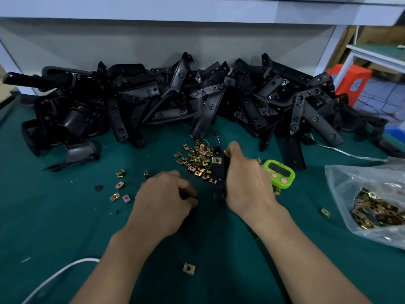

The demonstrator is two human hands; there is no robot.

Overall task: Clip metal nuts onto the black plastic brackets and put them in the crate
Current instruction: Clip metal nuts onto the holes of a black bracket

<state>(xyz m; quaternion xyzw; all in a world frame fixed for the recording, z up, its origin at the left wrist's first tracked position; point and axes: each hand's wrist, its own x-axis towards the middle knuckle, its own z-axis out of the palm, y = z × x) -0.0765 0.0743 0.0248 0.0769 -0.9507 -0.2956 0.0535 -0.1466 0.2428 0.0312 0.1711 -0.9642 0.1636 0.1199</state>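
My right hand point(245, 178) grips a long black plastic bracket point(218, 172) that stands lengthwise on the green mat, with brass metal nuts clipped on its face. My left hand point(164, 194) lies just left of it with fingers curled down on the mat; what they hold is hidden. A heap of loose metal nuts point(197, 159) lies just beyond both hands. Several stray nuts point(120, 185) lie to the left and one single nut point(189, 268) sits between my forearms. No crate is in view.
A big pile of black brackets point(197, 99) fills the back of the mat. A green timer point(279, 173) sits right of my right hand. A clear bag of nuts point(372, 205) lies at the right edge. A white cable point(54, 277) runs at bottom left.
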